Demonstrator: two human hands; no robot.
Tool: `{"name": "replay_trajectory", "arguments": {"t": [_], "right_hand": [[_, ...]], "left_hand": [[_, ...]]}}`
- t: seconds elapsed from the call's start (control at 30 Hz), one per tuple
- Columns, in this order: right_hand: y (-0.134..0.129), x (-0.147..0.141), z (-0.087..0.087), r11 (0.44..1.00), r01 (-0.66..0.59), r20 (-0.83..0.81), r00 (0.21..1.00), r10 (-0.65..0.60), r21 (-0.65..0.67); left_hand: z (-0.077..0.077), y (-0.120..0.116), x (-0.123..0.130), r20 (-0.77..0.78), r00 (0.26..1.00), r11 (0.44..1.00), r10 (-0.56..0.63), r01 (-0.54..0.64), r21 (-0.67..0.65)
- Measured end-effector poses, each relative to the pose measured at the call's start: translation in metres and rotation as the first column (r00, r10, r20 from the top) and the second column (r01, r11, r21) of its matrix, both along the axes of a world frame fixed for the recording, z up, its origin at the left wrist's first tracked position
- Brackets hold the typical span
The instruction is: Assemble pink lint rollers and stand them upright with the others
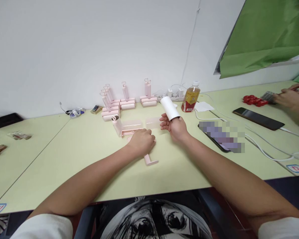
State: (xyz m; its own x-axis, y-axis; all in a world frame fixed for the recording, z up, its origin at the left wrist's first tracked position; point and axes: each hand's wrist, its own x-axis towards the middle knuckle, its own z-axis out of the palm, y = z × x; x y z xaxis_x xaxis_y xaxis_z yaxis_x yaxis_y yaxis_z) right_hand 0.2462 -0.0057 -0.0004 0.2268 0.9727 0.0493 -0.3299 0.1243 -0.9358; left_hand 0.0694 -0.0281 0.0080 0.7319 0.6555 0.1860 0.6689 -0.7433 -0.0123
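My right hand holds a white lint roll at its lower end, tilted above the table, with the fingertips showing at its left. My left hand is curled palm down around a pink lint roller frame, whose flat round end sticks out below the hand. Just behind it lie another pink lint roller piece with a hollow upright tube and two clear pinkish covers, partly hidden by my hands. Several pink lint rollers with heart-shaped loops on top stand along the wall.
To the right are a drink bottle, a power strip, a blurred-out phone, a black phone and white cables. Another person's hands work at far right beside red objects. A coiled cable lies back left.
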Motion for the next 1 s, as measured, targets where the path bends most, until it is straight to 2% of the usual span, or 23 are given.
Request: {"name": "replay_trajectory", "arguments": {"t": [0.2, 0.33, 0.47, 0.57, 0.67, 0.83, 1.0], "right_hand": [[-0.001, -0.001, 0.003, 1.000, 0.004, 0.014, 1.000, -0.005, 0.024], [0.000, 0.001, 0.006, 0.998, 0.049, 0.019, 0.999, -0.050, 0.041], [0.003, 0.005, 0.004, 0.994, 0.092, 0.108, 0.989, -0.098, 0.056], [0.010, 0.010, 0.000, 0.993, 0.108, 0.198, 0.973, -0.116, 0.054], [0.017, 0.015, -0.003, 0.993, 0.119, 0.267, 0.957, -0.113, -0.007], [0.027, 0.022, -0.006, 0.977, 0.199, 0.336, 0.928, -0.164, -0.073], [0.035, 0.036, -0.007, 0.949, 0.315, 0.430, 0.857, -0.284, 0.000]], "left_hand": [[0.004, 0.001, 0.028, -0.088, 0.996, 0.997, 0.001, 0.005, 0.073], [0.006, 0.009, 0.047, -0.154, 0.988, 0.999, 0.019, -0.013, 0.039], [0.001, 0.017, 0.060, -0.229, 0.973, 0.999, 0.040, -0.045, -0.017], [-0.001, 0.019, 0.063, -0.254, 0.966, 0.998, 0.041, -0.053, -0.040], [0.000, 0.017, 0.061, -0.277, 0.960, 0.997, 0.034, -0.051, -0.055], [0.001, 0.006, 0.055, -0.308, 0.949, 0.995, 0.059, -0.080, -0.056], [-0.004, 0.000, 0.054, -0.319, 0.947, 0.996, 0.042, -0.066, -0.065]]}}
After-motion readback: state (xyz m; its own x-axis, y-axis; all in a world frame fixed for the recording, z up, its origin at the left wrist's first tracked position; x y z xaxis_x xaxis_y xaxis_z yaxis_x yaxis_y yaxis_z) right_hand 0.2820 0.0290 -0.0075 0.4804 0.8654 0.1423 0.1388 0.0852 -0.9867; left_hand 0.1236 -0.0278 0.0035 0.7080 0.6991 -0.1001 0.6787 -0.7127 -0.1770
